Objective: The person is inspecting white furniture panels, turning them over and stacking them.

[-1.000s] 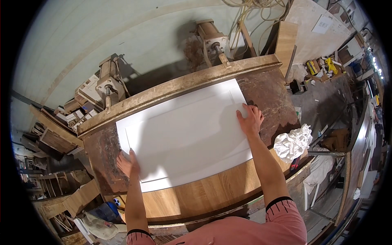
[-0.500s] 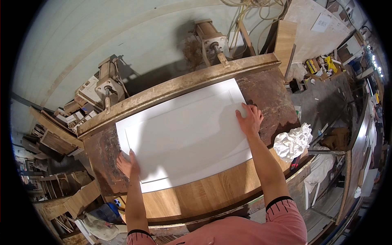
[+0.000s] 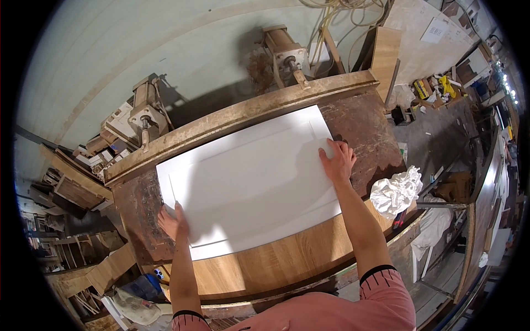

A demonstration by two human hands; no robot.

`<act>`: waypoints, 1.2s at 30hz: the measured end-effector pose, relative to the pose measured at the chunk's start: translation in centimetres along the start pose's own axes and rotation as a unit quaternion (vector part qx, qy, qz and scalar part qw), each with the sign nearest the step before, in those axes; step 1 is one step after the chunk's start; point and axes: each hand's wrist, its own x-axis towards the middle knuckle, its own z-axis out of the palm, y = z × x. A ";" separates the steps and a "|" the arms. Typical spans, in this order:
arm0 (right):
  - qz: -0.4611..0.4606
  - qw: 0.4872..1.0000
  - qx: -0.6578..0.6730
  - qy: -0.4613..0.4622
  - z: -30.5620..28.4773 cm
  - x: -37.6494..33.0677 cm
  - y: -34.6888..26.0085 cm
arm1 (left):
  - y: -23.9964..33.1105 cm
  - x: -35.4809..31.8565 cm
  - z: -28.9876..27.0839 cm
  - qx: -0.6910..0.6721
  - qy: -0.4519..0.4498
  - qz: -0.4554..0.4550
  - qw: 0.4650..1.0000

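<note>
In the head view, a white panel (image 3: pixel 254 182) with a recessed-looking border is lying flat in the middle of the worn brown bench (image 3: pixel 364 127), near a thick far rail (image 3: pixel 237 121), its near edge bordering a wood-grain surface (image 3: pixel 287 256). The left hand (image 3: pixel 173 222) is resting at the panel's near left edge, thumb along the face and fingers bending outward; the right hand (image 3: pixel 338 160) is spreading wider over the right edge, thumb on the face, fingers curling past the rim. Whether either is gripping underneath, I cannot tell. The panel is looking stiff and fairly light for its breadth, though probably awkward to lift one-handed; its smooth face is likely offering little grip and marking easily, its corners perhaps chipping if knocked. The two short edges, held opposite each other, are seeming the best holds. A crumpled white bundle (image 3: pixel 396 192) is sitting right of the right forearm.
</note>
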 end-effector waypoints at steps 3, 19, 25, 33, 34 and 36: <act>-0.001 1.000 0.003 0.002 0.0 0.0 0.0 | -0.1 0.0 0.0 0.001 0.000 0.000 1.000; 0.012 1.000 0.001 -0.012 -0.1 -0.1 0.0 | 0.0 0.0 0.0 0.016 -0.007 -0.013 1.000; 0.013 1.000 -0.004 -0.015 -0.1 -0.1 0.0 | -0.2 0.1 0.1 0.016 -0.009 -0.015 1.000; -0.004 1.000 0.005 0.010 0.1 0.0 0.2 | -0.1 0.1 0.1 -0.001 -0.006 -0.005 1.000; 0.017 1.000 -0.008 -0.018 0.1 0.0 0.2 | -0.1 0.1 0.1 0.013 -0.011 -0.023 1.000; -0.004 1.000 0.003 0.010 0.1 0.0 0.2 | -0.2 0.1 0.2 0.003 -0.006 -0.001 1.000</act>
